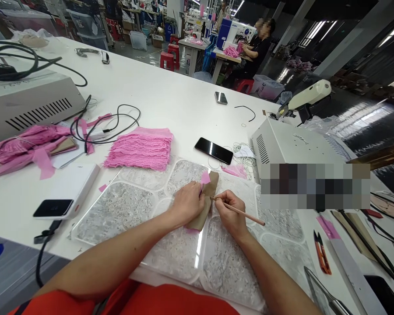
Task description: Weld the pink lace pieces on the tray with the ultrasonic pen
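A brown card strip lies on the clear-topped, stone-patterned mat, with pink fabric showing at its upper left edge and beneath its lower end. My left hand presses on the strip's left side, its fingers closed over the edge of card and fabric. In my right hand a wooden pencil is pinched, its tip touching or very near the card's right edge. Behind the mat's left part stands a stack of pink fabric pieces.
A black phone lies beyond the mat. Grey machine boxes stand right and left. Orange thread snips and a metal tool lie at right, a white power bank at left. A person sits at a far sewing machine.
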`<action>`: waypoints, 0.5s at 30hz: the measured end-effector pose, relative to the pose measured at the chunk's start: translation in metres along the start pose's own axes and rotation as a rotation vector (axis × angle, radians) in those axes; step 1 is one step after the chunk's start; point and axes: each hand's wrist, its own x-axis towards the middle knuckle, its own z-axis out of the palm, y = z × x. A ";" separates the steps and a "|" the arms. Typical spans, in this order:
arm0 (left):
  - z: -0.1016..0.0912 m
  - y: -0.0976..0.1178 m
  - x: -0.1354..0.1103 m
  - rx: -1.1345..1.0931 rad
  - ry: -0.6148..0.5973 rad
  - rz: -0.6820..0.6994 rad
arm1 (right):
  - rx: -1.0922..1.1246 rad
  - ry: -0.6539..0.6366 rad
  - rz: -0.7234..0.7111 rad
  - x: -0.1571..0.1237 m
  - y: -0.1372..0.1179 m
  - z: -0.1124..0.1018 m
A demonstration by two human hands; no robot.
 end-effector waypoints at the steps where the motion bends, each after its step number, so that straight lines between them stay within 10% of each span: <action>1: 0.001 0.000 0.000 0.006 0.000 -0.001 | 0.005 -0.002 0.002 0.000 0.000 0.000; 15: -0.001 -0.010 0.007 -0.170 0.049 -0.045 | 0.437 0.254 0.074 0.011 0.006 -0.007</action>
